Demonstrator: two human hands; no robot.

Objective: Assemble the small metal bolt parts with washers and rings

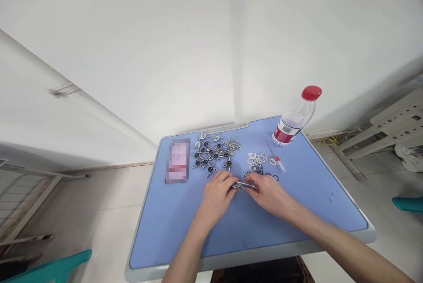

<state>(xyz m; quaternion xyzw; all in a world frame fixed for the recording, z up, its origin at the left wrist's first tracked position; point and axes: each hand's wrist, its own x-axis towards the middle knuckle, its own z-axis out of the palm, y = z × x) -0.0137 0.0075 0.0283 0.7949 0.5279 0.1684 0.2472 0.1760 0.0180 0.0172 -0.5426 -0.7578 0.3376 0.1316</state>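
My left hand (218, 190) is closed, its fingertips pinching a small metal fitting (237, 184) just above the table. A slim silver rod (247, 185) runs from that fitting into the closed fingers of my right hand (269, 192); whether it is a separate tool or part of the fitting, I cannot tell. Beyond my left hand lies a pile of metal fittings with black round centres (210, 152). Flat metal plates with holes (255, 158) lie beyond my right hand, beside dark rings (260, 170) and small shiny pieces partly hidden by the fingers.
The blue tabletop (178, 225) has a raised grey edge. A pinkish blurred rectangular object (178, 161) lies at left. At the back right stands a red-capped plastic bottle (292, 122), near a thin screwdriver-like tool with a clear handle (280, 165). A white wall rises behind.
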